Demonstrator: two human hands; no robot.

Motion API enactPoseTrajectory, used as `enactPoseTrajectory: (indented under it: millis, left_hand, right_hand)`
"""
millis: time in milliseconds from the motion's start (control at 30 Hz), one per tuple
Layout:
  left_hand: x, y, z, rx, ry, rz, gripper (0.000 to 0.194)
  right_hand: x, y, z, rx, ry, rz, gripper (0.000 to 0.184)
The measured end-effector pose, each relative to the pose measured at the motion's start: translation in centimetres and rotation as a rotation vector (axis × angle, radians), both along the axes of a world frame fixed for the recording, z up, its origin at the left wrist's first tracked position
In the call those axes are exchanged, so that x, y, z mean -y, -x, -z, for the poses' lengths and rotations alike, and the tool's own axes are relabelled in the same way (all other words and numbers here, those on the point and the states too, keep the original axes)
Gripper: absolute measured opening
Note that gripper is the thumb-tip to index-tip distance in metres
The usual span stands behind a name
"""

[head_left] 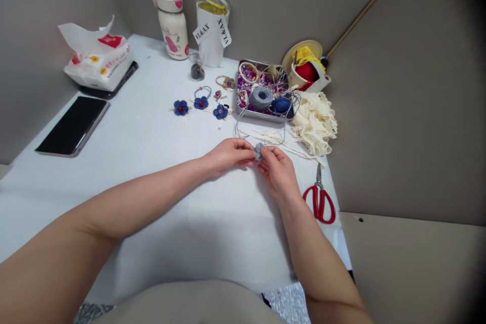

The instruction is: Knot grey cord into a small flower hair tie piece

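My left hand (228,156) and my right hand (279,171) meet over the white table (152,136), both pinching a small grey yarn piece (258,151) between their fingertips. A thin grey thread (243,121) runs from that piece up to the grey yarn ball (260,96) in the metal tray (261,114). A blue yarn ball (281,105) lies beside the grey one. Three finished blue yarn flowers (201,103) with red centres lie just beyond my hands.
Red-handled scissors (319,200) lie right of my right hand, near the table edge. Cream lace (314,120) is heaped beside the tray. A phone (73,125), a tissue pack (96,58), a bottle (172,17) and a white container (211,25) stand at the left and back.
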State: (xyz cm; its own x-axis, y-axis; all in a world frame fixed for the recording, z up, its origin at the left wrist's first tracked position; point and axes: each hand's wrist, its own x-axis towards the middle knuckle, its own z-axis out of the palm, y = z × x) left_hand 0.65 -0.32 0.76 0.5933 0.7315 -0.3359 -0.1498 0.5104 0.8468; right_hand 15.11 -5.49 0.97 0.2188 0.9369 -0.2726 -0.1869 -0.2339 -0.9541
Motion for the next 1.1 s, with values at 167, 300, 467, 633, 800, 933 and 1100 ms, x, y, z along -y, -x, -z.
enactPoseTrajectory:
  millis: [167,300,467,633,800,933,1100]
  left_hand:
    - [-0.5,0.1,0.1,-0.097,-0.065,-0.109,0.007]
    - [-0.9,0.5,0.6,-0.258,-0.260,-0.073,0.005]
    - [-0.8,0.7,0.5,-0.298,-0.270,0.125,0.007]
    - [-0.9,0.9,0.2,-0.229,-0.190,0.202,0.008]
    - [-1.2,1.1,0.1,-0.222,-0.210,0.236,0.009]
    - [-1.1,1.1,0.1,-0.238,-0.261,0.233,0.009]
    - [-0.9,1.0,0.0,-0.272,-0.285,0.247,0.012]
  right_hand:
    - [0.1,-0.6,-0.8,0.029,-0.049,0.018,0.019]
    - [0.2,-1.3,-1.6,0.030,-0.129,0.014,0.014]
    - [0.2,-2.4,-2.6,0.051,-0.243,0.119,0.008]
    - [-0.1,-3.9,-2.1,0.229,-0.276,0.193,0.011]
    - [0.0,-3.9,-1.0,0.483,-0.017,-0.213,0.024]
    - [0.1,-3.3,-0.6,0.433,0.014,-0.300,0.023]
    - [0.2,-2.9,-0.5,0.392,0.030,-0.299,0.022]
